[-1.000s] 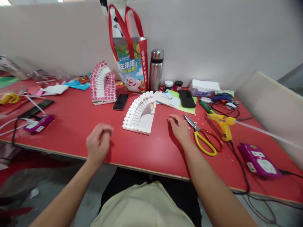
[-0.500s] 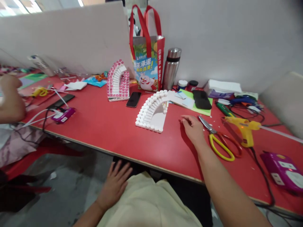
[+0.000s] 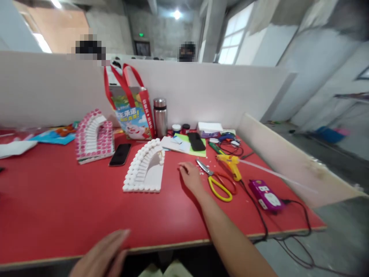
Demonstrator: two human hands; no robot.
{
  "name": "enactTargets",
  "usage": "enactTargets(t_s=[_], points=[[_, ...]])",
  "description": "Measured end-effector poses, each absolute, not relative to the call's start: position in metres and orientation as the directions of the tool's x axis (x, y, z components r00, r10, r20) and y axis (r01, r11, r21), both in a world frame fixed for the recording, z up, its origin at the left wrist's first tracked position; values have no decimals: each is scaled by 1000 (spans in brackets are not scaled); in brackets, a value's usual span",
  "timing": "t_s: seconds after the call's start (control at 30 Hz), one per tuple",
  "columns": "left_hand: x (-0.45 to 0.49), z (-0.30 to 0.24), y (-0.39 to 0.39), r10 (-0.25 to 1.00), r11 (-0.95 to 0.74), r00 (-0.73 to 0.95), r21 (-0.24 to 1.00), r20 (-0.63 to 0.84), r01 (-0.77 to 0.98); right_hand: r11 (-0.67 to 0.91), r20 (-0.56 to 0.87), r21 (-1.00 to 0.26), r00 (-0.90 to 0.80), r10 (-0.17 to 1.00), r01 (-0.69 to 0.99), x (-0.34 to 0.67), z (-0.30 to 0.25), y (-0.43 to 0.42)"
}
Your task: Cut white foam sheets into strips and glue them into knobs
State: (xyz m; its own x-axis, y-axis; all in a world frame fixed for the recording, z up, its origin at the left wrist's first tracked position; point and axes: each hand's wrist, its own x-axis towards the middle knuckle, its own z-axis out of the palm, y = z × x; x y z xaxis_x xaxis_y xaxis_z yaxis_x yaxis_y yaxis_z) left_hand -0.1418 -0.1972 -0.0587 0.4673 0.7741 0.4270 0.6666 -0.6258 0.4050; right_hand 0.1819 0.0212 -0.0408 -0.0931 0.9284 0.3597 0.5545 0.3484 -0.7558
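My right hand (image 3: 190,176) rests on the red table (image 3: 86,219), fingers loosely bent and apart, holding nothing. Just right of it lie large scissors (image 3: 216,181) with one yellow and one red handle. To its left stands a white model staircase (image 3: 144,169) edged with round white pieces on a flat base. My left hand (image 3: 100,256), smeared by motion, is over the table's front edge with fingers stretched out and nothing seen in it.
Along the back are a pink-studded staircase model (image 3: 93,138), shopping bag (image 3: 132,115), steel flask (image 3: 160,117) and phone (image 3: 120,154). On the right lie a yellow glue gun (image 3: 230,164), its cord, and a purple power strip (image 3: 266,196). A white partition (image 3: 201,92) stands behind.
The view has swung up and to the right. My left hand has risen from my lap to the table's front edge. My right hand stays beside the scissors.
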Motion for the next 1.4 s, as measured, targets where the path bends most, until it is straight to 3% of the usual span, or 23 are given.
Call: enactTargets(t_s=[0.03,0.1,0.17,0.23,0.4,0.67,0.97,1.27,1.4], points=[[-114,-56,-176,731,-654,493,278,473,703,354,369,-752,-90,925,556,182,-41,21],[-60,-51,-135,558,-793,694,46,455,608,366,383,-747,-90,919,556,183,-42,20],[-19,-46,-97,500,-826,784,-71,369,560,372,395,-747,-83,915,551,184,-43,20],[-1,-42,-67,517,-813,804,-126,294,569,368,385,-773,-78,919,518,185,-46,22],[-15,-32,-45,625,-767,765,-58,154,639,343,355,-795,-76,932,501,184,-48,28],[-37,7,-36,697,-713,701,50,152,699,332,342,-805,-73,937,492,183,-44,28],[-53,-17,-26,787,-606,591,39,176,795,319,328,-805,-73,942,500,184,-48,30],[-53,-20,-15,866,-494,491,11,96,869,319,330,-807,-70,941,497,184,-47,29],[-30,-13,-17,847,-502,500,-35,183,864,317,330,-813,-62,942,489,185,-45,28]])
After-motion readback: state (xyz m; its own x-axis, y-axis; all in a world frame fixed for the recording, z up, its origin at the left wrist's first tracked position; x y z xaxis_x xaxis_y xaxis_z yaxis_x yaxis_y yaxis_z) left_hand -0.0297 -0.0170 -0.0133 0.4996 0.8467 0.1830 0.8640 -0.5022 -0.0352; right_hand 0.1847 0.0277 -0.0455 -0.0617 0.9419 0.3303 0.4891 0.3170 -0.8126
